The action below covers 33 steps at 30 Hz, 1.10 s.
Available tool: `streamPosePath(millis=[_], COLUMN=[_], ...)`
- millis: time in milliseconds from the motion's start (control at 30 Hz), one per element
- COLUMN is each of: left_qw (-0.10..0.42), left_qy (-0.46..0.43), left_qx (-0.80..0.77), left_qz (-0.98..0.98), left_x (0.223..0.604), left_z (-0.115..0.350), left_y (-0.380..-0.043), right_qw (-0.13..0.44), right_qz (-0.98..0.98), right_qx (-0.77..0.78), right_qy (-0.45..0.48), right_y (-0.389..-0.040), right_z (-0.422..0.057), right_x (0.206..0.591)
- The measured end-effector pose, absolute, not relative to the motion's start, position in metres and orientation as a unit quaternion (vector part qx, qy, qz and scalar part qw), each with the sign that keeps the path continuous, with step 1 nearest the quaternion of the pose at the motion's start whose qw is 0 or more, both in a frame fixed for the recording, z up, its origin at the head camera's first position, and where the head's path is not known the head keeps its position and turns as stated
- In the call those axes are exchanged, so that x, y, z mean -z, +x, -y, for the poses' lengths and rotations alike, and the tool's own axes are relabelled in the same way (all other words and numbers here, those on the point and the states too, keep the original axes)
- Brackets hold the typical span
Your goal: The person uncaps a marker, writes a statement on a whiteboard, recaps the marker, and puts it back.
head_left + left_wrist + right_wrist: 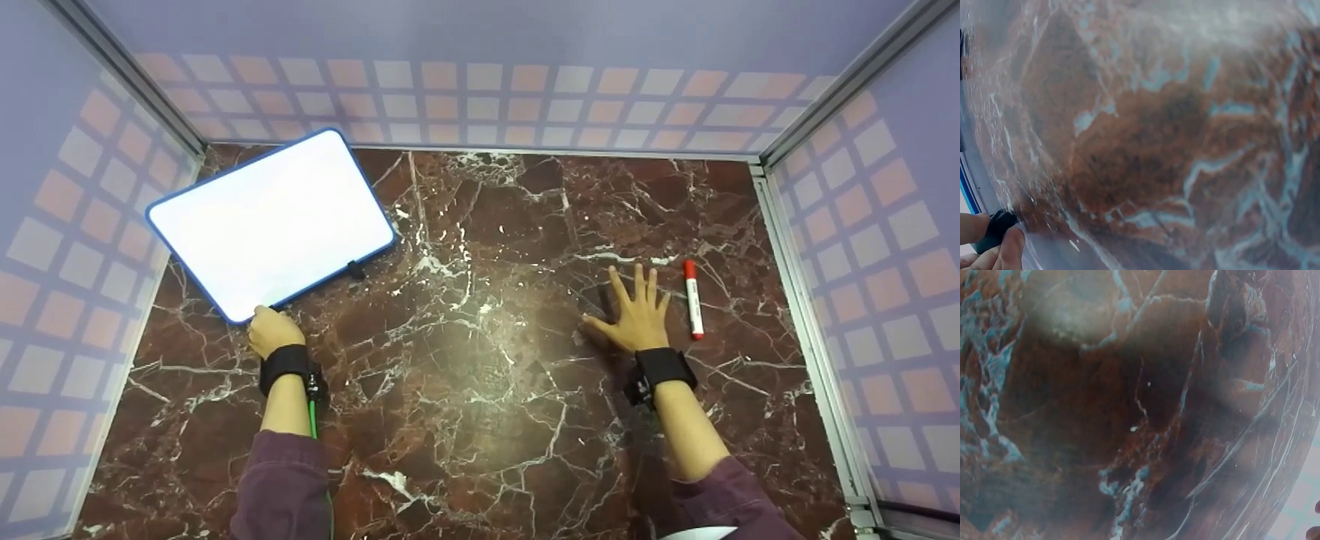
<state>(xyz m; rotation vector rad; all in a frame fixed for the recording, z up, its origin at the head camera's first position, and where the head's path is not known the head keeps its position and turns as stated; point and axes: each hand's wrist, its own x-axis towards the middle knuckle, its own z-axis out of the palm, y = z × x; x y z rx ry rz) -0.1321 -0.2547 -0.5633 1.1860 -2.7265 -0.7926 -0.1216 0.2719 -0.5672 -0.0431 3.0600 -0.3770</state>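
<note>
A whiteboard (270, 225) with a blue frame lies askew at the left of the table. My left hand (276, 331) is at its near corner. The left wrist view shows the thumb and fingers (1012, 247) pinching a small black clip (996, 228) on the board's blue edge. A second black clip (355, 267) sits further along that edge. Over the table on the right, my right hand (637, 319) has its fingers spread straight and holds nothing. Just right of it lies a white marker (694, 304) with a red cap.
The dark red marbled table (480, 390) is bounded by a back wall (480, 97) with a pattern of squares and by walls at left and right. A green cable (313, 420) runs along the left forearm.
</note>
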Motion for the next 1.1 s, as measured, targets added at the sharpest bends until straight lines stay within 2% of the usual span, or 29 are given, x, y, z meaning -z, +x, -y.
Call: streamPosePath(millis=[300,600,1100], left_qw=[0.042,0.059,0.084], left_qy=[0.374,0.334,0.231], left_qx=[0.274,0.270,0.236], left_qz=[0.885,0.901,0.940], left_x=[0.562,0.571,0.577], left_z=[0.247,0.223,0.162], left_y=[-0.130,-0.136,-0.140], right_qw=[0.042,0.012,0.047], right_qz=[-0.991,-0.992,-0.993], right_qx=[0.128,0.124,0.111], right_qy=[-0.010,-0.009,0.009], right_y=[-0.119,-0.117,-0.117], right_z=[-0.279,-0.286,-0.303], right_x=[0.567,0.567,0.564])
